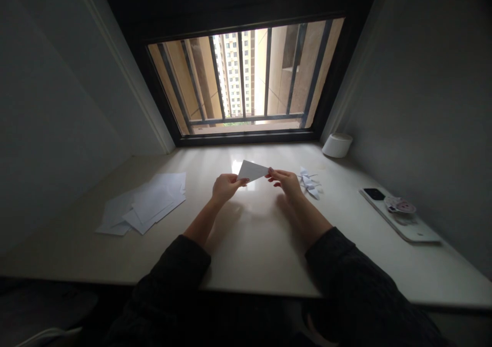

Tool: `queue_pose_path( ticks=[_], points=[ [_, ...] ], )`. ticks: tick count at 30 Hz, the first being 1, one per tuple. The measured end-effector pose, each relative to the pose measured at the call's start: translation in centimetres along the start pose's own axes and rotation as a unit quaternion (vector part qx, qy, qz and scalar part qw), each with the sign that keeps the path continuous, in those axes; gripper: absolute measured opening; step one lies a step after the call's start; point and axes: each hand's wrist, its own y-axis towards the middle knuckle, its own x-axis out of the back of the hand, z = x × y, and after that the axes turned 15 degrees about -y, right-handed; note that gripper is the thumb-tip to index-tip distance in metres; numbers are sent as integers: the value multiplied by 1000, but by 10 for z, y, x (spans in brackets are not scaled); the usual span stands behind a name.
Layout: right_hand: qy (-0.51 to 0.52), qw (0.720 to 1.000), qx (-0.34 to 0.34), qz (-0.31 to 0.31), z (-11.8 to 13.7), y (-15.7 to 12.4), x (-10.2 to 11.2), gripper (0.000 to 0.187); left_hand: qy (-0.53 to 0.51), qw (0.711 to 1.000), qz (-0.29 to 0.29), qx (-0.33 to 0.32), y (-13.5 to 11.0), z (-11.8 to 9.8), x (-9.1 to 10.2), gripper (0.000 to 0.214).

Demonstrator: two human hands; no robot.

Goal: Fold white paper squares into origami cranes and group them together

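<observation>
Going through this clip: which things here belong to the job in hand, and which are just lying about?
Belongs: left hand, right hand, folded white paper triangle, loose white paper sheets, folded paper crane.
Lying about: smartphone, white cylindrical tub, barred window.

A home desk nook: a pale counter [253, 257] under a barred window [246, 78] facing an apartment tower [232, 70].

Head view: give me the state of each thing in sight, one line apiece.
Left hand: pinching the paper triangle's left corner.
Right hand: pinching its right tip.
Paper triangle: folded, held up above the desk.
Loose paper sheets: overlapping, lying flat.
Paper crane: folded, lying on the desk.
Phone: lying flat, camera side up.
White cylinder: standing against the wall, unopened as far as visible.
</observation>
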Motion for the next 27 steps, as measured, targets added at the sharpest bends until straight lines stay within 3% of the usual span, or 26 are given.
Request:
queue_pose_path(
  ticks=[12, 16, 20, 22, 24, 27],
  points=[
    [0, 1000, 30, -7, -9, 7, 0, 54, 3, 1000, 5, 7, 2, 1, 5, 27],
    [-93, 994, 63, 8, -12, 7, -4, 60, 80, 997, 19, -8, 2, -1, 7, 24],
    [-198, 975, 83, 62, -14, 0, -9, 42, 161, 985, 2, -64, -1, -4, 4, 23],
    [-206, 973, 79, 65, -13, -4, -11, 39, 128, 986, -30, -104, -2, -5, 3, 22],
    [-164, 983, 65, 50, -11, -6, -14, 38, 62, 986, -76, -133, -1, -5, 2, 40],
    [-65, 998, 23, 7, -6, -10, -21, 37, -27, 988, -109, -105, 1, -3, -1, 59]
  ],
)
